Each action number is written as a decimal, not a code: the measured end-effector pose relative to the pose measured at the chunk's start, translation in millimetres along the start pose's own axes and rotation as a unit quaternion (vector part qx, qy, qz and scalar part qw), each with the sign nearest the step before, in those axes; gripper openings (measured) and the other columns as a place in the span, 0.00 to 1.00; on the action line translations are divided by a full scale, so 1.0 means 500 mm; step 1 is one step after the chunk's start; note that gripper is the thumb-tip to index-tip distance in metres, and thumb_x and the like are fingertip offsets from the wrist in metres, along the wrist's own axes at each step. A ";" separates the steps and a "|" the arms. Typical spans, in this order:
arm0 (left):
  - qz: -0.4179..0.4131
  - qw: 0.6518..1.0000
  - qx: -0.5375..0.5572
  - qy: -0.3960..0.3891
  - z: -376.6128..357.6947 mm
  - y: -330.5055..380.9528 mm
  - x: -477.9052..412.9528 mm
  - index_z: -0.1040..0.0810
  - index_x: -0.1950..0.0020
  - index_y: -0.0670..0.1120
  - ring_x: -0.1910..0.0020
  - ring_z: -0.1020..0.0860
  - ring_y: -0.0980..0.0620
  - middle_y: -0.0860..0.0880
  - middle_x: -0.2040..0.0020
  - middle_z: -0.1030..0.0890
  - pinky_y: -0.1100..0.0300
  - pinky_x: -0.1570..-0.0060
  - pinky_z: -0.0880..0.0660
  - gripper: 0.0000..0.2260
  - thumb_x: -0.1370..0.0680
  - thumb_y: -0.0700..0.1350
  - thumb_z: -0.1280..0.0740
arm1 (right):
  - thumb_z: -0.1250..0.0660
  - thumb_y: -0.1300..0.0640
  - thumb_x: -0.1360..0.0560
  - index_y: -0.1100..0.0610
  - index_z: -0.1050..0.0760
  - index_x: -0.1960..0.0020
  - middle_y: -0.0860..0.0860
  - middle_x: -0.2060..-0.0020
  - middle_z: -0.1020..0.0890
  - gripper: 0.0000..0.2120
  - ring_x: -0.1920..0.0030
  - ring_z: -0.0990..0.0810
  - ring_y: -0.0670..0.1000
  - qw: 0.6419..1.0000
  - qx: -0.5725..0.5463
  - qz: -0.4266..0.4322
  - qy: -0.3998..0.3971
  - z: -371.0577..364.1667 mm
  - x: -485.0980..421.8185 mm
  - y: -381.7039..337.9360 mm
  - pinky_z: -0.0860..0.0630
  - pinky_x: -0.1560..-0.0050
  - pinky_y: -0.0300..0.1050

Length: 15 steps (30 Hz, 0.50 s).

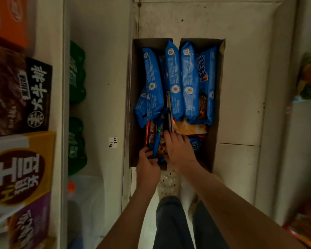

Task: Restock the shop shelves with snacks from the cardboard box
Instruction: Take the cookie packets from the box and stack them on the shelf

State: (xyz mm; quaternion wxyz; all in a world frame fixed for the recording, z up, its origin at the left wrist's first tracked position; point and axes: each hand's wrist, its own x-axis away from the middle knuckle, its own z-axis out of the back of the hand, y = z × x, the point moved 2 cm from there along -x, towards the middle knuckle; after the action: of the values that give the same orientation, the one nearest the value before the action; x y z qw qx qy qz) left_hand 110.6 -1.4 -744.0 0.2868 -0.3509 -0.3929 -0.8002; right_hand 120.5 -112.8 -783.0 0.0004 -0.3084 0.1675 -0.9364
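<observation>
My left hand (pixel 148 165) curls round a small blue snack packet (pixel 155 147) at the near end of the cardboard box (pixel 212 150) on the floor. My right hand (pixel 179 150) lies over the packets beside it with its fingertips buried, so I cannot tell its grip. Farther in, long blue biscuit packets (pixel 174 78) stand packed together.

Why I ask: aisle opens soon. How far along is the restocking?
Early, seemingly. Done: no matching packets visible on shelves. In hand: left hand grips a small blue plastic packet, right hand rests on packets nearby. Left: long blue plastic packets fill the brown cardboard box.
</observation>
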 end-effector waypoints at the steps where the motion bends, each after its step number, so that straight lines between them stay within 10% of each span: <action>1: 0.004 1.000 0.014 -0.009 -0.001 -0.001 0.001 0.35 0.30 0.45 0.52 0.24 0.59 0.48 0.38 0.26 0.60 0.47 0.26 0.21 0.22 0.33 0.40 | 0.30 0.49 0.29 0.56 0.49 0.25 0.56 0.33 0.33 0.40 0.31 0.36 0.58 1.000 0.005 0.006 -0.003 0.003 0.003 -0.001 0.40 0.30 0.55; 15: -0.028 0.999 0.030 0.032 0.012 -0.005 0.016 0.35 0.31 0.44 0.50 0.26 0.55 0.49 0.39 0.28 0.71 0.57 0.31 0.23 0.24 0.28 0.43 | 0.22 0.50 0.44 0.60 0.42 0.32 0.57 0.47 0.23 0.47 0.45 0.22 0.59 0.987 -0.091 0.021 0.127 0.010 0.046 -0.016 0.27 0.39 0.58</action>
State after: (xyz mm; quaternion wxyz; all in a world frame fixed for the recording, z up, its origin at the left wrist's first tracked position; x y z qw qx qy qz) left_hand 105.9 3.5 -736.4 0.2871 -0.3051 -0.4172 -0.8065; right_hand 105.5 -109.4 -763.4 -0.0296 -0.1818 0.2570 -0.9487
